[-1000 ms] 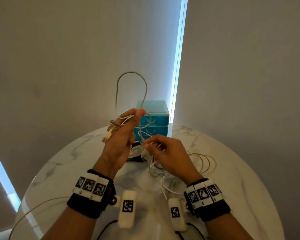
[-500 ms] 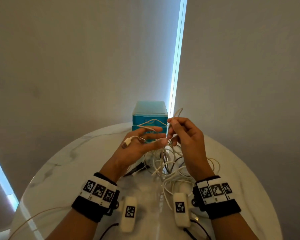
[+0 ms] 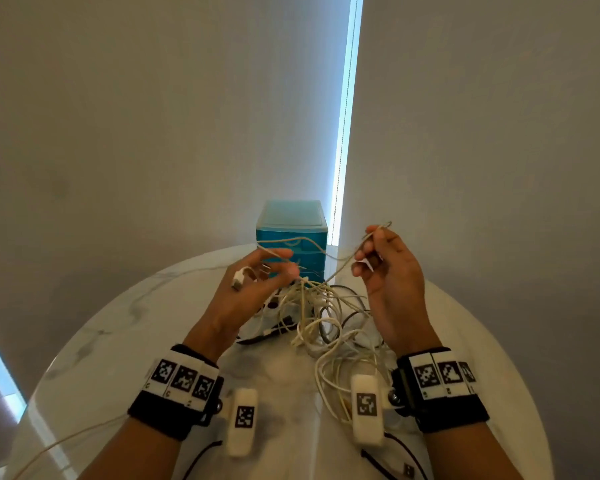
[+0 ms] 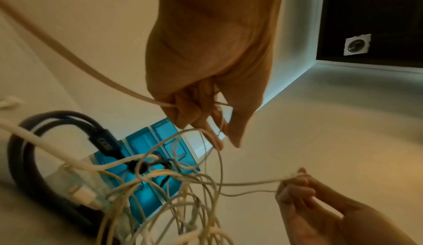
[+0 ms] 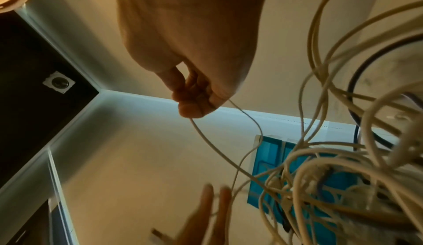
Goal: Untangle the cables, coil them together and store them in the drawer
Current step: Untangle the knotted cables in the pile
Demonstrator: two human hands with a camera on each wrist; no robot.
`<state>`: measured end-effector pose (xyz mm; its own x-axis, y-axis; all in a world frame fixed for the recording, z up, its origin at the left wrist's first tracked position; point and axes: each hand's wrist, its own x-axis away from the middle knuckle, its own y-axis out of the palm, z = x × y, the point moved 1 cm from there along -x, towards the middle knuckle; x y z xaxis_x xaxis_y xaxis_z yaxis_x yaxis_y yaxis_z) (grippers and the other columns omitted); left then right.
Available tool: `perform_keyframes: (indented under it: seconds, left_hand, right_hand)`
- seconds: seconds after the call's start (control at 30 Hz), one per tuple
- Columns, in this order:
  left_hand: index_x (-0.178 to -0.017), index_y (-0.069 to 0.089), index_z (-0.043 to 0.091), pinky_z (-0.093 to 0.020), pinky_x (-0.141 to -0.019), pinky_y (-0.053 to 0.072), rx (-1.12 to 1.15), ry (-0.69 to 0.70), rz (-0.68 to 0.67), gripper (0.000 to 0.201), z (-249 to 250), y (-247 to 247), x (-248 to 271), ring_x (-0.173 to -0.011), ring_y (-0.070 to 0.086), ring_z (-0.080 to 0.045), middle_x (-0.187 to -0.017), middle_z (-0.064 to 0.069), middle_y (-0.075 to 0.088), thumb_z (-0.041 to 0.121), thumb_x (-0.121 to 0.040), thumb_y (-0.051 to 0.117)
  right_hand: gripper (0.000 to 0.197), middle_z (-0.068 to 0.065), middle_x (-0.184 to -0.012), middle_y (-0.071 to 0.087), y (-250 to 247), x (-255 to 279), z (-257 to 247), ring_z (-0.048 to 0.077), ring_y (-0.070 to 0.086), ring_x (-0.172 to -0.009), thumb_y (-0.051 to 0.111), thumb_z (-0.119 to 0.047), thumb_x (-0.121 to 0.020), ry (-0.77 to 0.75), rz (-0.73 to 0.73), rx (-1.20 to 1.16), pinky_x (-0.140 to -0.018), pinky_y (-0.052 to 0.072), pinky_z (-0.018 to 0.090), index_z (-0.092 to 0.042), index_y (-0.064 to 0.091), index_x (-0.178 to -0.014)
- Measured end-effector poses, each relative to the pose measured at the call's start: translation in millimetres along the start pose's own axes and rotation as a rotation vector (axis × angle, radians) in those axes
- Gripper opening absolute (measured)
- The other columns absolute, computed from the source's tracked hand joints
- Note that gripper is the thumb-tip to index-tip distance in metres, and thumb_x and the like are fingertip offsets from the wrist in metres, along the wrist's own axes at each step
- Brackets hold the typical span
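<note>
A tangle of white cables (image 3: 321, 315), with a dark cable among them, lies on the round marble table (image 3: 118, 341). My left hand (image 3: 278, 268) hovers above the heap, fingers curled round a white cable (image 4: 128, 89) whose USB plug (image 3: 238, 280) sticks out to the left. My right hand (image 3: 371, 247), further right and higher, pinches a thin white cable loop (image 5: 206, 136) that runs taut down into the knot. The teal drawer unit (image 3: 291, 225) stands behind the hands, its drawers closed.
A wall rises close behind the table, with a bright window slit (image 3: 343, 133). One cable (image 3: 66, 441) trails off the table's near left edge. A thick black cable (image 4: 23, 140) curls beside the drawer unit. White tagged camera pods (image 3: 243, 419) hang under both wrists.
My right hand has moved right and up, away from the left, drawing the thin cable out of the tangle. The left hand has dropped from its raised position; the tall loop is gone.
</note>
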<state>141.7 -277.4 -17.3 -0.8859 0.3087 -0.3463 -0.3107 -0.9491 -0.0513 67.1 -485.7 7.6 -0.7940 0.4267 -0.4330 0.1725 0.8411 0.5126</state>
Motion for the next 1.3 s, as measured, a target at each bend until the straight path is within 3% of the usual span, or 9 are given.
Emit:
perform_keyframes:
  seconds: [0.17,0.33,0.53,0.67,0.9,1.03,1.13,1.23,1.3]
  left_hand:
    - [-0.124,0.070,0.020,-0.019,-0.086,0.060,-0.074,0.093,-0.208,0.044,8,16,4,-0.105,0.078,-0.011,-0.111,0.005,0.082,0.016,-0.085,0.089]
    - [-0.108,0.076,0.019,-0.008,-0.077,0.053,-0.196,0.149,-0.125,0.030,4,20,6,-0.087,0.079,-0.004,-0.092,0.008,0.083,0.022,-0.082,0.091]
    - [-0.105,0.079,0.011,-0.019,-0.075,0.061,0.082,0.175,0.131,0.016,6,1,1,-0.082,0.077,-0.006,-0.098,-0.004,0.083,0.018,-0.091,0.082]
    - [-0.109,0.075,0.021,-0.022,-0.050,0.030,0.312,0.063,0.299,0.020,5,-19,-7,-0.053,0.037,-0.005,-0.105,-0.005,0.082,0.036,-0.096,0.076]
    - [-0.108,0.078,0.019,-0.022,-0.049,0.028,0.325,-0.014,0.278,0.027,-1,-33,-12,-0.055,0.031,-0.007,-0.111,-0.005,0.081,0.044,-0.097,0.074]
    - [-0.119,0.075,0.020,-0.023,-0.050,0.031,0.212,0.004,0.232,0.031,-3,-31,-10,-0.057,0.034,-0.008,-0.110,0.000,0.081,0.044,-0.100,0.071]
    - [-0.123,0.072,0.020,-0.022,-0.050,0.032,0.138,0.016,0.196,0.030,-3,-32,-8,-0.055,0.034,-0.008,-0.112,0.002,0.082,0.042,-0.102,0.069]
    - [-0.124,0.072,0.020,-0.022,-0.051,0.034,0.072,0.015,0.142,0.033,-3,-30,-6,-0.056,0.036,-0.008,-0.114,0.004,0.081,0.046,-0.103,0.067]
    - [-0.121,0.074,0.020,-0.019,-0.055,0.040,0.012,0.015,0.091,0.033,-1,-25,-5,-0.057,0.046,-0.002,-0.113,0.007,0.081,0.047,-0.104,0.064]
  right_hand:
    - [0.023,0.003,-0.087,0.064,12,6,7,0.014,0.064,-0.083,0.045,-0.018,-0.115,0.023,-0.151,0.032,-0.069,0.053,0.028,-0.006,0.064,-0.122]
    - [0.024,0.007,-0.095,0.065,13,5,13,0.017,0.065,-0.091,0.048,-0.020,-0.113,0.041,-0.187,0.030,-0.076,0.055,0.030,-0.007,0.063,-0.126]
    - [0.023,0.007,-0.108,0.077,5,11,35,0.023,0.075,-0.098,0.061,-0.026,-0.108,0.174,-0.186,0.332,-0.078,0.060,0.030,-0.013,0.063,-0.127]
    - [0.018,-0.001,-0.111,0.078,-3,17,71,0.015,0.076,-0.103,0.071,-0.018,-0.102,0.283,-0.358,0.754,-0.091,0.063,0.032,-0.023,0.071,-0.120]
    - [0.040,-0.021,-0.131,0.065,1,21,63,-0.003,0.060,-0.124,0.081,-0.026,-0.093,0.143,-0.565,0.955,-0.104,0.049,0.023,-0.048,0.071,-0.125]
    - [0.028,-0.018,-0.123,0.053,12,25,52,0.004,0.049,-0.126,0.074,-0.039,-0.075,0.154,-0.651,0.999,-0.102,0.042,0.024,-0.047,0.083,-0.101]
    - [0.023,-0.014,-0.126,0.053,12,27,53,0.009,0.045,-0.131,0.073,-0.044,-0.083,0.123,-0.721,1.012,-0.111,0.040,0.034,-0.047,0.084,-0.103]
    - [0.019,-0.016,-0.113,0.068,9,24,50,0.007,0.062,-0.113,0.063,-0.044,-0.105,0.000,-0.692,1.053,-0.097,0.053,0.035,-0.042,0.081,-0.112]
    - [0.028,-0.008,-0.093,0.074,8,20,40,0.011,0.070,-0.088,0.051,-0.038,-0.112,-0.055,-0.478,0.894,-0.079,0.059,0.036,-0.030,0.078,-0.113]
